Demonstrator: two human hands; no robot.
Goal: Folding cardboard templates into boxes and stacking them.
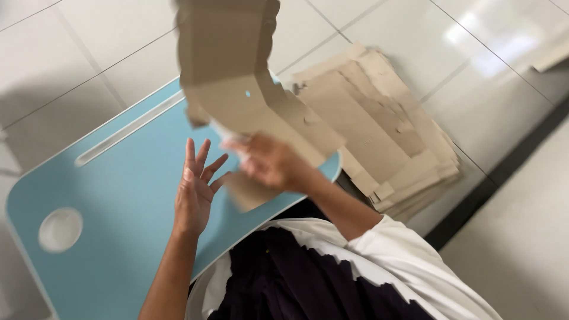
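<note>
My right hand [269, 161] grips a flat brown cardboard box blank [237, 77] and holds it up over the light blue lap table [118, 178]. The blank rises toward the top of the view, with folded flaps and a small hole in it. The hand is blurred by motion. My left hand [194, 189] is open with its fingers spread, just left of the right hand and above the table top, holding nothing.
A thick stack of flat brown cardboard blanks [379, 124] lies on the white tiled floor to the right of the table. The table has a round cup hole [60, 230] and a long slot [130, 129]. A dark strip [504, 172] crosses the floor at right.
</note>
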